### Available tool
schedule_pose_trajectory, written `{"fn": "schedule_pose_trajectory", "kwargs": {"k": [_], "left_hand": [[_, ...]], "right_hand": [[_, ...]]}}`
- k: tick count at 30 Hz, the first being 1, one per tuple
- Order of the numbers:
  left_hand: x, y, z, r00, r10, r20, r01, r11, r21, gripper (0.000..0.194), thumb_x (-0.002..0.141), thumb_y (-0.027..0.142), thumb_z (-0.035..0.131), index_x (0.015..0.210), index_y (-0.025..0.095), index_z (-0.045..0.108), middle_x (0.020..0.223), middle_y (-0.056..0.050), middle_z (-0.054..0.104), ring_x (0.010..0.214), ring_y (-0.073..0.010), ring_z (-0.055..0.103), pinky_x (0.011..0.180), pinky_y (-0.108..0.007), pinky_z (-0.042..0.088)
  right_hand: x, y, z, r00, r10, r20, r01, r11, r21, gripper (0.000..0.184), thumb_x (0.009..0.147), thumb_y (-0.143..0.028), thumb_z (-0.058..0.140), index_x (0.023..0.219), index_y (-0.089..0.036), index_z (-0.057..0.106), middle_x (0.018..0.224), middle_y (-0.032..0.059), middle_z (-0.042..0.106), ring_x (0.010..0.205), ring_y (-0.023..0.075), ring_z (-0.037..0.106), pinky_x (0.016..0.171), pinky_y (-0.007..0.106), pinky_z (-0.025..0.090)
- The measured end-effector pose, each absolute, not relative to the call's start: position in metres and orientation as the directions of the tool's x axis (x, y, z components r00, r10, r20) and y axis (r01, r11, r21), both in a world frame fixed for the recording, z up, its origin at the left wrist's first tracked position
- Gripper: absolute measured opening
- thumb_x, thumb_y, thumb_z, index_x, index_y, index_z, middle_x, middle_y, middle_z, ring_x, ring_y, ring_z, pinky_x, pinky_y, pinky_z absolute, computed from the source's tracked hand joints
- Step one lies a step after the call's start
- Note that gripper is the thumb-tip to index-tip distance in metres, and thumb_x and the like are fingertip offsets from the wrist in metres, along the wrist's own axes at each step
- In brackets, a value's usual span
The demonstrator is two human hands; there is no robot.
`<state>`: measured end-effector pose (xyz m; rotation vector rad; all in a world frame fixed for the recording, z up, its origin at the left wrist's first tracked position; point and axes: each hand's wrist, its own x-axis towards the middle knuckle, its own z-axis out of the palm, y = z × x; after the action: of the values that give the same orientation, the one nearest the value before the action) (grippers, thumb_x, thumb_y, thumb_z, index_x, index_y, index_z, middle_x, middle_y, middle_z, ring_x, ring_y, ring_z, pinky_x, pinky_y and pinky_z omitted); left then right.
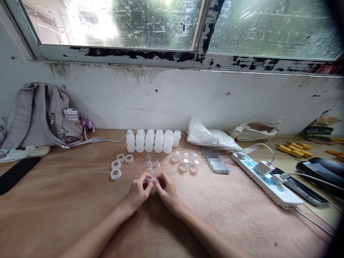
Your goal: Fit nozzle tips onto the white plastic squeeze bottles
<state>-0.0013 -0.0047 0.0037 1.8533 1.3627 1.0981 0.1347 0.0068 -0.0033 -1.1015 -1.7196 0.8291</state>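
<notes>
My left hand (140, 189) and my right hand (166, 190) meet over the table, thumbs and fingers closed on a whitish bottle ring (153, 180). The fingers hide much of the ring, and a clear round part shows just beneath it. Beyond the hands stand several clear bottle nipples (149, 164). To their left lie several loose white bottle rings (115, 174). On the right are several clear round caps (183, 167). Behind these parts, frosted plastic bottles (149, 141) stand upright in a row without tops.
A white power strip (268, 181) with plugs and cables runs along the right. Near it lie a blurred-out flat object (216, 161) and a white plastic bag (208, 134). At left are a grey backpack (40, 114) and a black phone (18, 174). A wall closes the back.
</notes>
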Motion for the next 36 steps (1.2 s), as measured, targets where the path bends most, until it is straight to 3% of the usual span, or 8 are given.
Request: {"fn": "schedule_pose_trajectory", "kwargs": {"k": [7, 14, 16, 21, 25, 28, 36], "left_hand": [[0.002, -0.006, 0.001, 0.098, 0.958, 0.268, 0.537, -0.278, 0.797, 0.003, 0.075, 0.020, 0.048, 0.077, 0.021, 0.048, 0.063, 0.002, 0.062, 0.056, -0.0138, 0.060, 0.053, -0.021, 0.042], [-0.005, -0.001, 0.007, 0.025, 0.981, 0.191, 0.544, -0.174, 0.821, 0.013, 0.069, 0.015, 0.050, 0.081, 0.021, 0.049, 0.059, 0.004, 0.058, 0.055, -0.0132, 0.056, 0.054, -0.021, 0.039], [-0.007, 0.000, 0.007, 0.014, 0.984, 0.180, 0.532, -0.160, 0.831, 0.012, 0.069, 0.015, 0.050, 0.080, 0.020, 0.049, 0.059, 0.004, 0.057, 0.054, -0.0123, 0.054, 0.053, -0.021, 0.039], [-0.008, 0.000, 0.004, 0.083, 0.980, 0.181, 0.351, -0.199, 0.915, 0.013, 0.072, 0.015, 0.045, 0.083, 0.020, 0.046, 0.063, 0.005, 0.055, 0.048, -0.0093, 0.050, 0.048, -0.018, 0.039], [-0.006, 0.000, 0.004, 0.161, 0.967, 0.196, 0.264, -0.233, 0.936, 0.009, 0.074, 0.018, 0.047, 0.083, 0.019, 0.047, 0.069, 0.002, 0.057, 0.059, -0.0111, 0.054, 0.051, -0.018, 0.041], [-0.005, -0.001, 0.005, 0.174, 0.969, 0.176, 0.226, -0.213, 0.951, 0.009, 0.076, 0.024, 0.048, 0.083, 0.019, 0.046, 0.068, 0.002, 0.054, 0.056, -0.0104, 0.052, 0.048, -0.018, 0.041], [-0.004, 0.005, -0.002, 0.212, 0.947, 0.241, 0.254, -0.292, 0.922, 0.007, 0.076, 0.019, 0.045, 0.082, 0.019, 0.048, 0.054, 0.007, 0.047, 0.041, -0.0057, 0.039, 0.042, -0.016, 0.031]], "right_hand": [[0.134, 0.006, -0.004, -0.222, 0.899, 0.378, 0.379, 0.437, -0.816, 0.008, 0.076, -0.020, 0.046, 0.068, -0.019, 0.046, 0.062, -0.0010, 0.052, 0.055, 0.0119, 0.047, 0.052, 0.023, 0.038], [0.139, -0.001, 0.006, -0.347, 0.863, 0.366, 0.209, 0.452, -0.867, 0.018, 0.082, -0.028, 0.046, 0.092, -0.018, 0.057, 0.080, 0.0035, 0.057, 0.067, 0.0135, 0.053, 0.060, 0.025, 0.044], [0.139, 0.000, 0.005, -0.354, 0.879, 0.319, 0.129, 0.384, -0.914, 0.020, 0.082, -0.030, 0.047, 0.093, -0.019, 0.058, 0.078, 0.0028, 0.057, 0.065, 0.0132, 0.054, 0.059, 0.025, 0.045], [0.136, 0.011, -0.003, -0.272, 0.962, 0.032, -0.173, -0.016, -0.985, 0.032, 0.082, -0.044, 0.042, 0.102, -0.019, 0.049, 0.065, -0.0022, 0.054, 0.039, 0.0079, 0.047, 0.037, 0.020, 0.037], [0.135, 0.015, -0.005, -0.313, 0.949, 0.038, -0.178, -0.019, -0.984, 0.029, 0.076, -0.045, 0.052, 0.085, -0.017, 0.052, 0.062, -0.0036, 0.053, 0.036, 0.0062, 0.045, 0.034, 0.018, 0.032], [0.136, 0.013, -0.003, -0.291, 0.954, 0.067, -0.151, 0.023, -0.988, 0.026, 0.074, -0.041, 0.057, 0.072, -0.017, 0.051, 0.059, -0.0046, 0.051, 0.036, 0.0049, 0.042, 0.036, 0.018, 0.031], [0.135, 0.014, 0.000, -0.267, 0.962, -0.056, -0.275, -0.132, -0.952, 0.019, 0.071, -0.035, 0.056, 0.066, -0.017, 0.049, 0.051, -0.0063, 0.045, 0.037, 0.0065, 0.038, 0.037, 0.019, 0.032]]}}
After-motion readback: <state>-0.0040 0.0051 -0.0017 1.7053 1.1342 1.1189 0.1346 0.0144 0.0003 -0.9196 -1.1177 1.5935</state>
